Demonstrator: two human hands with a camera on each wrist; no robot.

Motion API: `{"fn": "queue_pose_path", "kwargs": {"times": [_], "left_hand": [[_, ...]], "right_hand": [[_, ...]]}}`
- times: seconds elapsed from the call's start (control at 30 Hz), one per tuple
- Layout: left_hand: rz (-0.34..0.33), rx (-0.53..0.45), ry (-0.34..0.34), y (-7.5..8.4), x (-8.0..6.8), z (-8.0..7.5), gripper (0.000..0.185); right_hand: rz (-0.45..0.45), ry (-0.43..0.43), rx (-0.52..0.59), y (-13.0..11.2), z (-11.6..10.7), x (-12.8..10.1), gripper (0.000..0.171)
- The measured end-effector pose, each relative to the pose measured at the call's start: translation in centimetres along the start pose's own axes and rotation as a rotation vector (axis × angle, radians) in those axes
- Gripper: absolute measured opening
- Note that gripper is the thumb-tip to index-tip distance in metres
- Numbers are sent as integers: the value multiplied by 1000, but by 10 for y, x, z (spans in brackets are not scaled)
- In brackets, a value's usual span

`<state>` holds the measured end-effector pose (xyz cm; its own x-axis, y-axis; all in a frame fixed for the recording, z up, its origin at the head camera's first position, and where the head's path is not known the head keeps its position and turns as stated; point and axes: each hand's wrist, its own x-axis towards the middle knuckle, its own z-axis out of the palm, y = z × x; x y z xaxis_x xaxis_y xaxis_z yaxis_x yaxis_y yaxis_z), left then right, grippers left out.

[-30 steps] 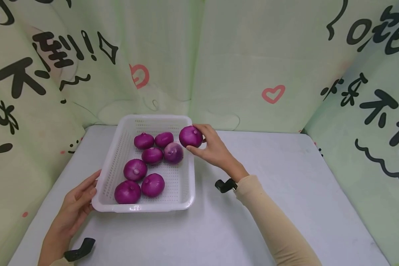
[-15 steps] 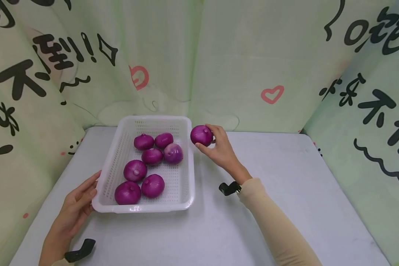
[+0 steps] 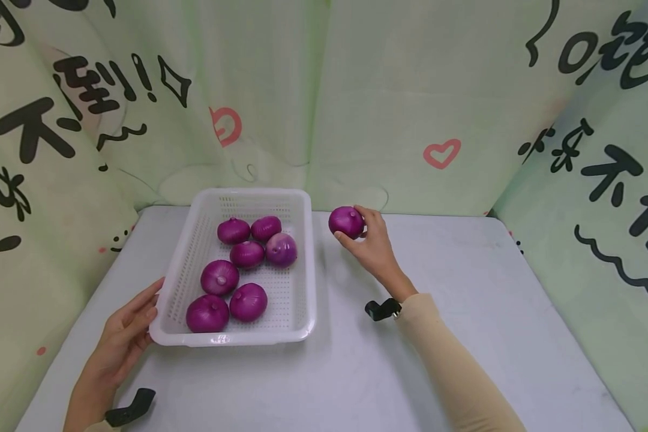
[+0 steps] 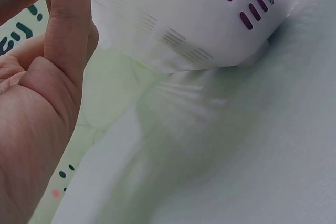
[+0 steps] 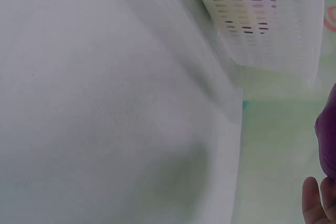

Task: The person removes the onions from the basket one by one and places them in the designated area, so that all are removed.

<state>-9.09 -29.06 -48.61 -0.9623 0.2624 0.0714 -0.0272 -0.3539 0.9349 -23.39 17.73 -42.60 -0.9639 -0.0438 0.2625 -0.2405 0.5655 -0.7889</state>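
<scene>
A white perforated plastic basket (image 3: 233,339) stands on the table, with several purple onions (image 3: 219,276) inside. My right hand (image 3: 377,252) pinches another purple onion (image 3: 343,221) between thumb and fingers, right of the basket and apart from it. Only a slice of this onion (image 5: 329,135) shows at the edge of the right wrist view, with fingertips (image 5: 312,198) below. Against the basket's left side lies my left hand (image 3: 120,339), its fingers fairly straight and touching the rim. In the left wrist view the left hand (image 4: 52,98) is beside the basket's outer wall (image 4: 168,19).
A white-covered table (image 3: 464,336) extends to the right and front of the basket. Pale green curtains (image 3: 378,108) with black lettering and red hearts enclose the back and both sides. Each wrist carries a black camera mount (image 3: 382,309).
My right hand has carried the onion rightward, from over the basket's right rim to beyond it. The left hand, basket and other onions stay where they were.
</scene>
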Motion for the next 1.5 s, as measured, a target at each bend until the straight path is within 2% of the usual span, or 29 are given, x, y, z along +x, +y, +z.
{"fn": "queue_pose_path", "kwargs": {"times": [0.37, 0.7, 0.87, 1.1, 1.33, 1.5], "left_hand": [[4, -1, -9, 0, 1, 0, 54], [-15, 44, 9, 0, -1, 1, 54], [-3, 28, 2, 0, 0, 0, 54], [1, 9, -11, -1, 0, 0, 53], [-1, 37, 1, 0, 0, 1, 54], [8, 4, -17, -1, 0, 0, 53]], "right_hand": [[67, 27, 2, 17, -5, -5, 76], [121, 39, -8, 22, -4, -8, 78], [145, 54, -16, 23, -1, -10, 79], [162, 71, -22, 27, 3, -13, 78], [157, 73, -34, 30, 7, -16, 77], [140, 89, -54, 34, 10, -17, 75]]}}
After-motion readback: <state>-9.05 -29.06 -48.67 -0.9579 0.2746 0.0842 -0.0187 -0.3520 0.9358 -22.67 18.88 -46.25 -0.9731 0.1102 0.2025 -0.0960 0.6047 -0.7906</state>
